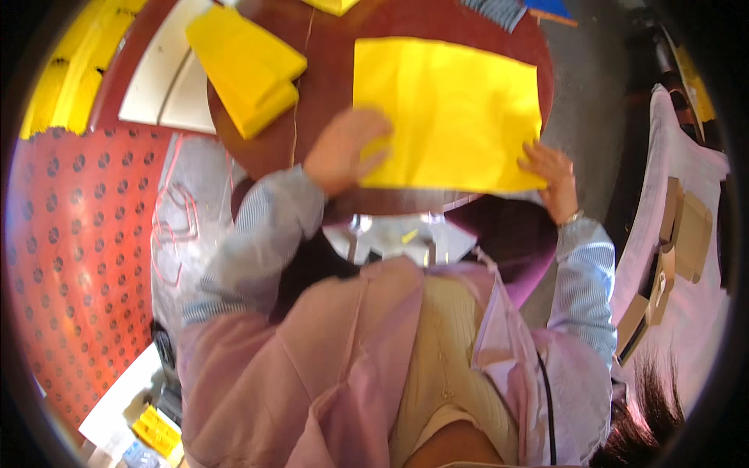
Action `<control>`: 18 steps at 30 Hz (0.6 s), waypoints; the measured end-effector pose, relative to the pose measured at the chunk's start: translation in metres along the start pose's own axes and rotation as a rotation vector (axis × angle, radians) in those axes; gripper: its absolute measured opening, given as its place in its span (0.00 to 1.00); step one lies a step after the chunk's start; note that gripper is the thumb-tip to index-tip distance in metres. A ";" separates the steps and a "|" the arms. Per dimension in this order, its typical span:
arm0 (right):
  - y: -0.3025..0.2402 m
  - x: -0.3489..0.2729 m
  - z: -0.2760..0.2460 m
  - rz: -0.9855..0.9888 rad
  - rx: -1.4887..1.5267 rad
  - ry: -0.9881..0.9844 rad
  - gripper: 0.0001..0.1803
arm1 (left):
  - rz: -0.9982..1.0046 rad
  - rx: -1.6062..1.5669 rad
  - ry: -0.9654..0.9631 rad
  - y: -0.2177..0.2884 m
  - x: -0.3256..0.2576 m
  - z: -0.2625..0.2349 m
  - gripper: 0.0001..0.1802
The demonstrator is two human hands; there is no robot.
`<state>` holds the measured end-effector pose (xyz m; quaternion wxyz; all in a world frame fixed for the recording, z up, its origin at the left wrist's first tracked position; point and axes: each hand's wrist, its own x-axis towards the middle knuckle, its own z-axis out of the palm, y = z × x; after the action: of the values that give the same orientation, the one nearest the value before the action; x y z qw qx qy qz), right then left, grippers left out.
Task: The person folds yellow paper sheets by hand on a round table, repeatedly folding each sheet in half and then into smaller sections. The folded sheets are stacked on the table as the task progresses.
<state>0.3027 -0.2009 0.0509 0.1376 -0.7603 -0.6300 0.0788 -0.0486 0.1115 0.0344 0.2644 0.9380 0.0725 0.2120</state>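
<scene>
A broad yellow sheet (pixel 449 113) lies on the dark red round table (pixel 328 39) in front of me, with faint creases running down it. Across its lower left edge reaches my left hand (pixel 349 150), blurred by motion, its thumb and fingers apart. My right hand (pixel 552 178) is at the sheet's lower right edge, fingers curled over the border near the corner; the thumb is hidden. To the left on the table rests a folded yellow stack (pixel 246 70) of similar material.
Another yellow piece (pixel 331 5) shows at the table's far edge. White panels (pixel 168 74) adjoin the table on the left, beyond a red patterned sheet (pixel 86 234). At the right, open cardboard boxes (pixel 690 238) lie on a pale cloth (pixel 663 156). Yellow material (pixel 74 66) fills the far left.
</scene>
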 end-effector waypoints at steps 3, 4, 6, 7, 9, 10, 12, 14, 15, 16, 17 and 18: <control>-0.003 0.001 0.000 -0.002 -0.005 0.037 0.20 | 0.022 -0.070 -0.155 0.011 -0.016 -0.012 0.34; -0.004 0.002 0.000 -0.003 -0.013 0.051 0.19 | 0.034 -0.073 -0.182 0.012 -0.018 -0.017 0.37; -0.006 0.003 -0.001 -0.013 -0.028 0.053 0.17 | 0.049 -0.046 -0.263 0.013 -0.018 -0.024 0.44; -0.005 0.004 -0.001 -0.006 -0.021 0.054 0.17 | 0.054 -0.033 -0.265 0.013 -0.017 -0.025 0.44; -0.006 0.003 -0.002 -0.002 -0.022 0.050 0.17 | 0.067 -0.017 -0.275 0.013 -0.017 -0.025 0.45; -0.005 0.003 -0.003 -0.003 -0.001 0.049 0.17 | 0.051 -0.033 -0.269 0.012 -0.017 -0.025 0.45; -0.002 0.004 -0.005 0.009 0.021 0.055 0.17 | 0.042 -0.071 -0.246 0.009 -0.017 -0.026 0.45; 0.001 0.008 -0.005 0.021 0.056 0.072 0.15 | -0.037 -0.120 -0.273 0.007 -0.017 -0.028 0.45; 0.003 0.010 -0.006 0.017 0.066 0.077 0.15 | -0.072 -0.139 -0.283 0.006 -0.017 -0.029 0.45; 0.005 0.014 -0.006 0.041 0.087 0.100 0.14 | -0.112 -0.182 -0.254 0.006 -0.015 -0.029 0.44; 0.008 0.017 -0.007 0.056 0.102 0.116 0.13 | -0.146 -0.221 -0.224 0.006 -0.014 -0.030 0.43; 0.010 0.021 -0.008 0.054 0.128 0.132 0.12 | -0.189 -0.271 -0.182 0.007 -0.012 -0.029 0.42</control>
<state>0.3182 -0.1829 0.0561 0.2250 -0.7700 -0.5926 0.0723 -0.0718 0.1155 0.0560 0.4126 0.8982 0.1066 0.1082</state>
